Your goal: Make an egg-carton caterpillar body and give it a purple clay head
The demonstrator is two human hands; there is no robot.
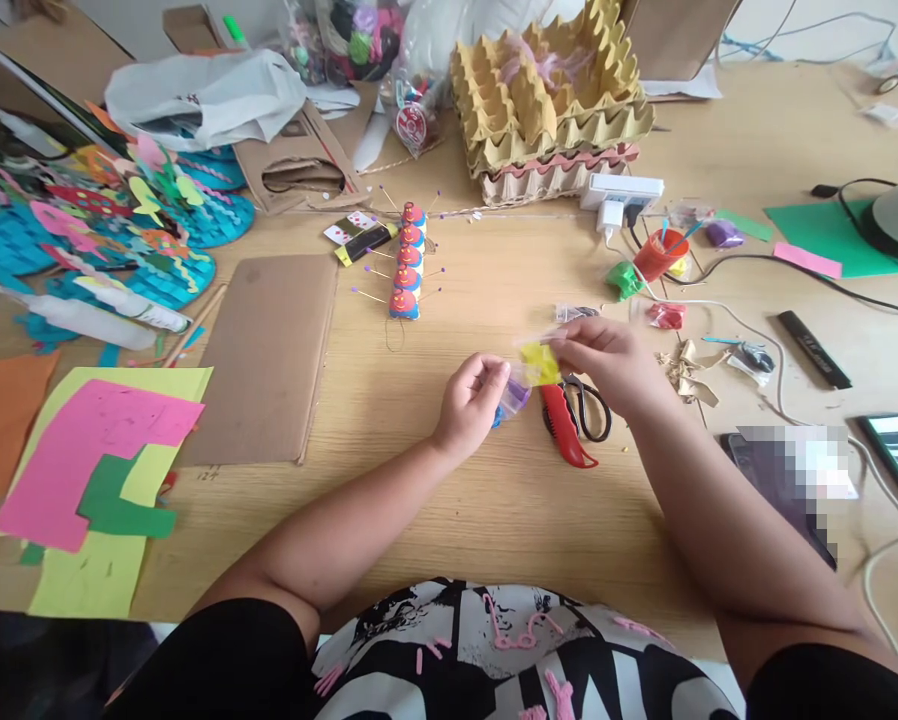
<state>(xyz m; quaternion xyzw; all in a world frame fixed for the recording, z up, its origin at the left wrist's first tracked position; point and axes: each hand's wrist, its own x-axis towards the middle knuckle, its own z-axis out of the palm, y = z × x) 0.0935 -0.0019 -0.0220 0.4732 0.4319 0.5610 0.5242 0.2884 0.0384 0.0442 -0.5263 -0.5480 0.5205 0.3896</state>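
- The right hand (pixel 606 362) pinches the yellow packet (pixel 540 364) by its right edge, above the table (pixel 389 510).
- The left hand (pixel 473 402) is just left of the packet, thumb and fingertips drawn together; I cannot tell whether they grip its clear film.
- A purple packet (pixel 519 397) shows just right of the left hand.
- A red cutter (pixel 564 428) and black scissors handles (pixel 597 412) lie on the near side of the right hand.
- Farther left stands a row of 5 red-and-blue humps (pixel 408 262).
- Egg trays (pixel 494 180) are stacked at the far side.
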